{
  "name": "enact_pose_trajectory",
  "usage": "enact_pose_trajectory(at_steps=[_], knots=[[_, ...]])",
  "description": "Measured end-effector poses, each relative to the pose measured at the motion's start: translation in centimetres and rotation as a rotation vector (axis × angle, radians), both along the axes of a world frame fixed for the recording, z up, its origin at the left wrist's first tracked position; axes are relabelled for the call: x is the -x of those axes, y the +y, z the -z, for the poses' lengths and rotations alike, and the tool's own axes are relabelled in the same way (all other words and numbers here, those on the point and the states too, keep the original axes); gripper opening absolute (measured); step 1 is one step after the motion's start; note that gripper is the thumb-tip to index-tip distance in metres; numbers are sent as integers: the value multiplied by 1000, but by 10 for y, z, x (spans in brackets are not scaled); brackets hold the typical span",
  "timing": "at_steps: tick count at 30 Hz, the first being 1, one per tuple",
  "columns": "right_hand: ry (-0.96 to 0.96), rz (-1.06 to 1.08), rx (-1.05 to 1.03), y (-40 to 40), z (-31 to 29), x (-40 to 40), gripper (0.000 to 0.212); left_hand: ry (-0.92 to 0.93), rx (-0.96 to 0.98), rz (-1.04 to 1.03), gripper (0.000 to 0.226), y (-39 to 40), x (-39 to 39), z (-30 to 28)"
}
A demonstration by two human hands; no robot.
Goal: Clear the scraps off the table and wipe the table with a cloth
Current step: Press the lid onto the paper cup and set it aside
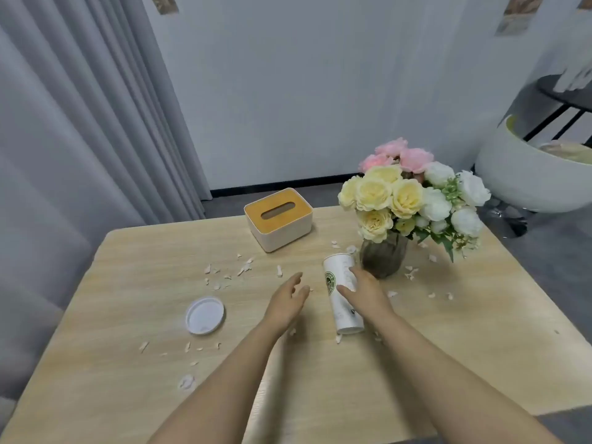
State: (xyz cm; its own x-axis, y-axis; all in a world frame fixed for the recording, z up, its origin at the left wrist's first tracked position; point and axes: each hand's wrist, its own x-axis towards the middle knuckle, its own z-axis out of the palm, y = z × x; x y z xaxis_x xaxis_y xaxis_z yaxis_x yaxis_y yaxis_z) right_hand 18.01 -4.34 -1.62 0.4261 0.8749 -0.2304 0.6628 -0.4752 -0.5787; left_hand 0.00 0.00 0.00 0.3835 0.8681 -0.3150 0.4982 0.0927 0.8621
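Note:
A white paper cup (340,307) with a green logo lies on its side in the middle of the light wooden table (134,389). My right hand (365,291) rests over its upper part, fingers spread across it. My left hand (288,299) hovers just left of the cup, fingers apart and holding nothing. The cup's white plastic lid (205,315) lies flat to the left. Several small pale scraps (224,274) are scattered over the table, around the lid, the cup and the vase. No cloth is in view.
A tissue box (278,219) with a yellow top stands at the back centre. A vase of flowers (384,257) stands right behind the cup. Grey curtains hang at the left. A round white chair (528,177) is off the table's back right.

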Motion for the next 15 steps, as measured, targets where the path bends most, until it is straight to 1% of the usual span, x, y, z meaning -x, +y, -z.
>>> enact_pose_trajectory(at_steps=[4, 6, 8, 11, 15], knots=[[70, 44, 31, 0, 13, -13, 56, 22, 142, -10, 44, -3, -25, 13], [137, 64, 37, -1, 20, -17, 60, 39, 226, -4, 44, -5, -38, 19], [188, 87, 33, -1, 23, -19, 66, 16, 290, -29, 45, -5, -51, 25], [273, 125, 43, 0, 37, -23, 67, -24, 418, -90, 45, -7, -65, 36], [330, 167, 70, 0, 46, -22, 62, -118, 494, -74, 26, -14, -74, 38]])
